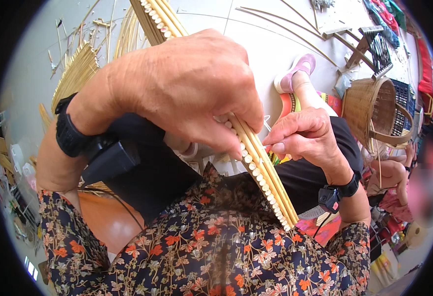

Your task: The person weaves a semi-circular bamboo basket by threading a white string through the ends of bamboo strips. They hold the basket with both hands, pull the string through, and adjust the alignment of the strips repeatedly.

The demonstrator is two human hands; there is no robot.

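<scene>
Diagonally across the person's lap runs a cane strip (278,190), built of long, smooth, straw-yellow rods lying side by side, with a row of pale, round, cut ends beading its left edge like small buttons. Its far end passes beyond the left hand (191,89) toward the top rim, and its near end comes down just over the floral shirt (196,251), though whether it touches the cloth cannot be told. On the tiled floor (265,42), glossy and white, lie a fan of dry straw (77,73) and loose twigs at the left; a round woven basket (360,101) with a curved handle lies on its side at the right, near a dark wooden frame. Below the knuckles of the right hand (300,132), the strip's right edge is uncovered, with open room over the black trousers (339,143) between it and the right forearm. From above, the left hand arches over the strip, back of the hand up, thumb and fingers clamped around the rods. Lower and to the right, the right hand is bent in a narrow pinch, thumb against forefinger on a thin pale strand (266,146) beside the strip; its material is too fine to make out.
</scene>
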